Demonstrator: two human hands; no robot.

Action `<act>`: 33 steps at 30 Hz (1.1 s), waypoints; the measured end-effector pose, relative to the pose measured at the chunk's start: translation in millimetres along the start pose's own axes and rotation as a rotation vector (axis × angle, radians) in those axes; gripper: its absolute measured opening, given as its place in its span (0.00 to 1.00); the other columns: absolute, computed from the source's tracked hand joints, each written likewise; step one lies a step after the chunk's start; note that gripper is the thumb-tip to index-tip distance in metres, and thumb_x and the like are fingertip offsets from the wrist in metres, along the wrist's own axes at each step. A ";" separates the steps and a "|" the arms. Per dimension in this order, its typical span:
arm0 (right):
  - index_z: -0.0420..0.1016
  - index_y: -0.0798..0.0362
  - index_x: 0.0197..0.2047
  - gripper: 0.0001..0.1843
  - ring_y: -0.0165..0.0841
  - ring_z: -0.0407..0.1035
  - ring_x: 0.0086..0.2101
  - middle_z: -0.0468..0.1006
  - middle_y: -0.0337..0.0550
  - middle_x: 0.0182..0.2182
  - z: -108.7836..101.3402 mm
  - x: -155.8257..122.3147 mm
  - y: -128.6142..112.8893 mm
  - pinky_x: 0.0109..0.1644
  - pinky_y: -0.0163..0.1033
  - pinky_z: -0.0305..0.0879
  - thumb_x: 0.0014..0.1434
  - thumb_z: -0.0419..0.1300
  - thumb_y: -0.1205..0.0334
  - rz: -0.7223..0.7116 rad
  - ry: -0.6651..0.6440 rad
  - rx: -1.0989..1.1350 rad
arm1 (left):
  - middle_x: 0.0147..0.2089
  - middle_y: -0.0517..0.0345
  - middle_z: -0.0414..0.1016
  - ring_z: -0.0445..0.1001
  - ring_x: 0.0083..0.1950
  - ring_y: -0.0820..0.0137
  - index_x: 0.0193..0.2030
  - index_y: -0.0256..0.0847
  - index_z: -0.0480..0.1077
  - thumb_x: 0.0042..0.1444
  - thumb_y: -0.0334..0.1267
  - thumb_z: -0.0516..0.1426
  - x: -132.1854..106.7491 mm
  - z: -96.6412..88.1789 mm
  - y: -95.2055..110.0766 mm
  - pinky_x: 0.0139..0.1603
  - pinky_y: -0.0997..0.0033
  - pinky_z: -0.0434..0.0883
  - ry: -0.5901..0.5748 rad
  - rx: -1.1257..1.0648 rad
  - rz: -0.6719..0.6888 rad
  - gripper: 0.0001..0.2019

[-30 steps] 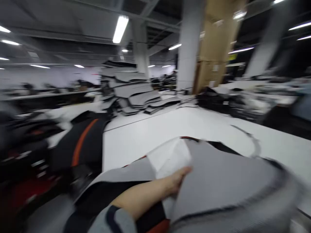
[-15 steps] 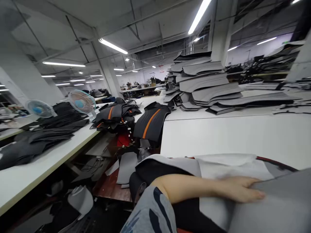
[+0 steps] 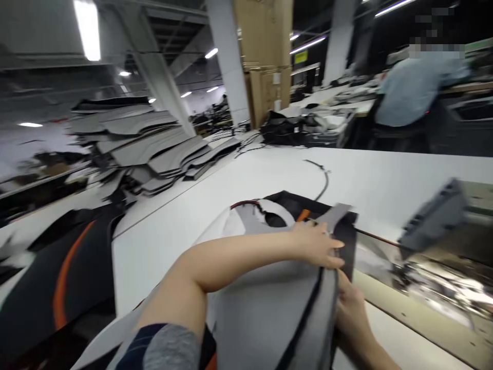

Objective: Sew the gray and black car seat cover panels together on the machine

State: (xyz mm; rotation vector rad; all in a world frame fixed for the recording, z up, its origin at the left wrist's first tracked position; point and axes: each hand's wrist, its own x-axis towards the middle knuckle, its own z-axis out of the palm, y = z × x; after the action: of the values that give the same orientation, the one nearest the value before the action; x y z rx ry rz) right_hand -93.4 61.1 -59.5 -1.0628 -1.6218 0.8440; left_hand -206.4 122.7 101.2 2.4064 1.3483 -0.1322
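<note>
A grey padded fabric cover (image 3: 265, 308) with black edging and orange trim lies on the white table (image 3: 385, 180) in front of me. My left hand (image 3: 318, 244) rests on top of it with the fingers pressed down near its black folded edge. My right hand (image 3: 348, 308) grips the cover's right side from beneath, fingers curled under the fabric. To the right, a blurred sewing machine (image 3: 431, 221) stands at the table's edge, its metal plate close to the cover.
A tall stack of grey cut panels (image 3: 142, 144) stands at the back left. Black pieces with an orange stripe (image 3: 65, 272) lie at the left. A person in a light blue shirt (image 3: 414, 92) works at a far table. Cardboard boxes (image 3: 262, 56) lean by a pillar.
The view swung from the left back to the right. My left hand slid along the cover to its black edge, and my right hand has come into view gripping the cover's side.
</note>
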 end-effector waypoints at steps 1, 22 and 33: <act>0.72 0.52 0.29 0.15 0.40 0.71 0.43 0.75 0.48 0.46 -6.8 -1.2 -0.9 0.45 0.44 0.69 0.59 0.54 0.51 -0.013 0.026 -0.030 | 0.63 0.40 0.57 0.61 0.60 0.42 0.56 0.43 0.68 0.53 0.47 0.59 0.1 3.8 -7.2 0.54 0.45 0.63 -0.081 -0.085 -0.004 0.24; 0.51 0.50 0.22 0.16 0.33 0.68 0.30 0.73 0.41 0.28 -10.9 6.6 -9.8 0.32 0.35 0.64 0.61 0.48 0.59 0.004 0.155 -0.070 | 0.72 0.43 0.24 0.64 0.61 0.48 0.70 0.51 0.38 0.48 0.34 0.56 7.7 -41.3 -28.2 0.51 0.52 0.68 -0.572 0.117 -0.249 0.45; 0.60 0.49 0.20 0.16 0.33 0.67 0.27 0.69 0.37 0.21 -24.7 -14.1 -4.2 0.33 0.38 0.64 0.60 0.50 0.63 -0.360 -0.077 -0.358 | 0.69 0.44 0.49 0.52 0.66 0.53 0.67 0.37 0.50 0.64 0.51 0.44 65.0 66.6 -42.8 0.60 0.50 0.57 0.159 0.404 0.238 0.29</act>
State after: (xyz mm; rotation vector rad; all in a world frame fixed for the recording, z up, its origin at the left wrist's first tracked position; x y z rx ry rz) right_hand -68.9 47.4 -53.9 -0.9417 -2.0035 0.3663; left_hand -200.8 170.4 10.8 2.9520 1.1763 -0.1660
